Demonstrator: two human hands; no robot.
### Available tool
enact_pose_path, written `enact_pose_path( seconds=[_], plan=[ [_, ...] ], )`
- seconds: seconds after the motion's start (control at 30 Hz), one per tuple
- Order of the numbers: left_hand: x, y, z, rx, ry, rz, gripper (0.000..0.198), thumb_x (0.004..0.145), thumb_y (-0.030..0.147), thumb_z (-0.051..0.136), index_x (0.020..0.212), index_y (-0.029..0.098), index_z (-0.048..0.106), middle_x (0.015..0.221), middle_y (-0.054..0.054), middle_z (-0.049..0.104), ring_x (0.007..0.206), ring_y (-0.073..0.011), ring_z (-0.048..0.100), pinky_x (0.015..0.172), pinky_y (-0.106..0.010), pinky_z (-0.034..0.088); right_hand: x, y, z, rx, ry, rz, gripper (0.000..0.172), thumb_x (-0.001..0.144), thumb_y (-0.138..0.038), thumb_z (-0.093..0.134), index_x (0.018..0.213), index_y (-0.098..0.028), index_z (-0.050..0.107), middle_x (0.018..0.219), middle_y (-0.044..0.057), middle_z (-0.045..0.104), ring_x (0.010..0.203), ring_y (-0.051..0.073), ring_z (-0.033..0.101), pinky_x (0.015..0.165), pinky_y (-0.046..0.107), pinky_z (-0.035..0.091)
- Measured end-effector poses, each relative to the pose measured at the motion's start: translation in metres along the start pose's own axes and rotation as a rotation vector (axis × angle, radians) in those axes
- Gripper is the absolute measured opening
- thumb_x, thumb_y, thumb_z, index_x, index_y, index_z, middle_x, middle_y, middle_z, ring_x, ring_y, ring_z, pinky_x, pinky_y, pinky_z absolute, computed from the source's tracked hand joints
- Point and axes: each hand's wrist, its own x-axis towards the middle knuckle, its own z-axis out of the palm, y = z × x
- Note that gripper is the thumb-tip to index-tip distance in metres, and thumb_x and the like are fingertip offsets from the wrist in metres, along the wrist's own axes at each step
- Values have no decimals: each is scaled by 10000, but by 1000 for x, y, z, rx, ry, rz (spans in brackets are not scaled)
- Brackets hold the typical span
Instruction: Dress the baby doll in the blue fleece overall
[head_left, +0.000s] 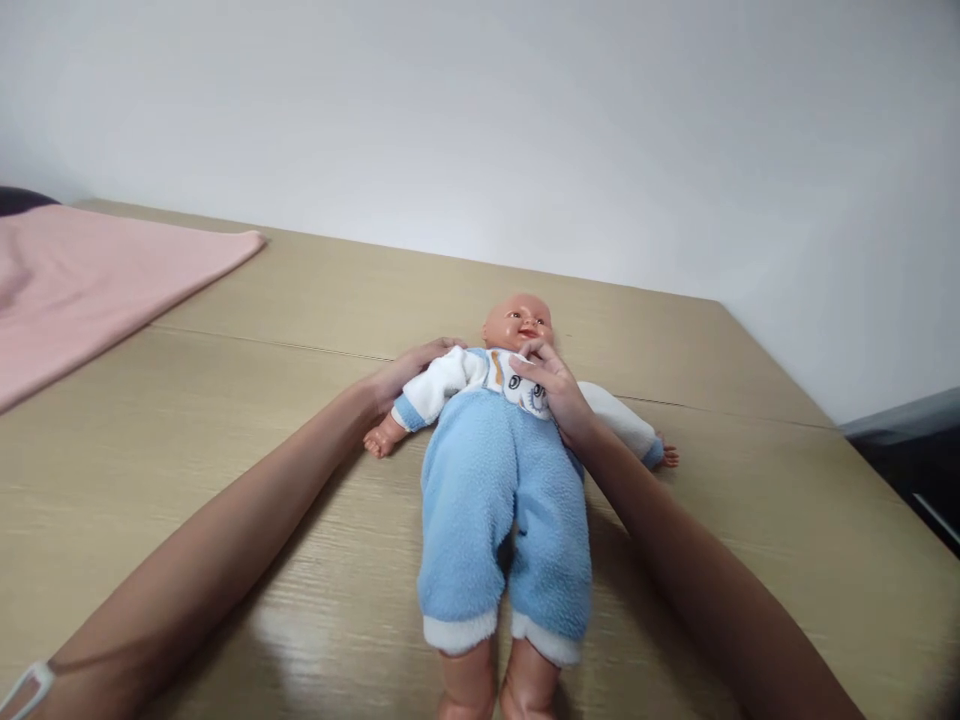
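A bald baby doll [517, 320] lies on its back on the wooden table, head toward the wall and legs toward me. It wears a fleecy white top [448, 378] with light blue cuffs and a face design on the chest. Light blue fleece trousers [472, 490] with white hems cover its legs down to the shins. My left hand [412, 370] lies beside the doll's shoulder, fingers stretched out, partly hidden behind the sleeve. Over the chest, my right hand [553, 385] has bent fingers closed at the top's neckline, just below the chin.
A pink cloth [112, 285] is spread over the left side of the wooden table [300, 560]. Behind it a dark object [22, 200] shows at the left edge. A white wall [480, 140] borders the table's far side. Something dark [922, 460] stands past the right edge.
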Motion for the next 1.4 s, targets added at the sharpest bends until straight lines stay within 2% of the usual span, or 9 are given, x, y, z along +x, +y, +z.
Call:
enact_pose_path(
  seconds=[0.27,0.47,0.53,0.67,0.83,0.93,1.1,1.3,1.4],
  plan=[
    [-15,24,-9,114,-109,-72,483,840,549,921,1159,210,794,1156,-100,790,1044,-288,760,800,-300,624,2,2,-1,-25,17,21,457,738,-402,981,932,-267,591,873,-52,666,785,161,606,715,299,453],
    [-36,62,-15,679,-90,-174,730,807,688,898,1331,209,726,1166,-129,823,1064,-321,763,843,-338,598,1,2,2,-36,43,28,464,714,-395,984,923,-261,592,860,-55,681,763,156,610,689,295,435],
    [-45,80,-17,934,-189,-287,817,864,789,779,1449,230,658,1051,-109,818,965,-325,762,836,-386,599,0,2,2,-50,56,28,454,715,-397,977,924,-258,598,847,-57,674,750,152,606,678,291,429],
    [-59,102,-18,1080,-282,-581,987,847,966,617,1524,253,541,664,-14,610,483,-251,613,496,-362,495,1,1,3,-57,50,21,442,713,-395,972,897,-255,595,801,-71,645,711,134,575,656,278,411],
    [-57,98,-19,1095,-358,-642,1005,847,1019,549,1461,223,525,579,11,555,419,-257,585,428,-344,438,2,2,4,-52,54,21,439,703,-380,970,894,-255,595,790,-75,649,701,133,574,647,272,406],
    [-52,92,-20,1165,-391,-566,948,866,1004,520,1350,194,609,654,-69,690,538,-299,672,514,-358,468,1,2,4,-59,60,25,433,708,-380,963,912,-256,601,804,-67,664,724,143,594,663,275,421],
    [-44,86,-21,1251,-394,-342,846,900,957,507,1208,195,710,1294,-160,816,1116,-365,737,889,-373,521,0,2,4,-81,70,18,443,722,-407,964,919,-256,598,815,-61,668,742,146,605,683,275,433],
    [-32,79,-30,1160,-231,-269,839,945,930,479,1254,187,714,1296,-168,790,1168,-376,698,990,-409,499,2,4,4,-86,50,6,448,726,-419,960,913,-259,586,800,-71,657,690,130,579,642,269,418],
    [-17,70,-31,994,-269,-118,772,990,860,496,1323,187,674,1370,-156,754,1249,-348,668,1037,-396,510,4,7,2,-76,39,0,442,729,-411,962,916,-258,592,787,-75,656,685,126,573,644,262,418]
  ],
)
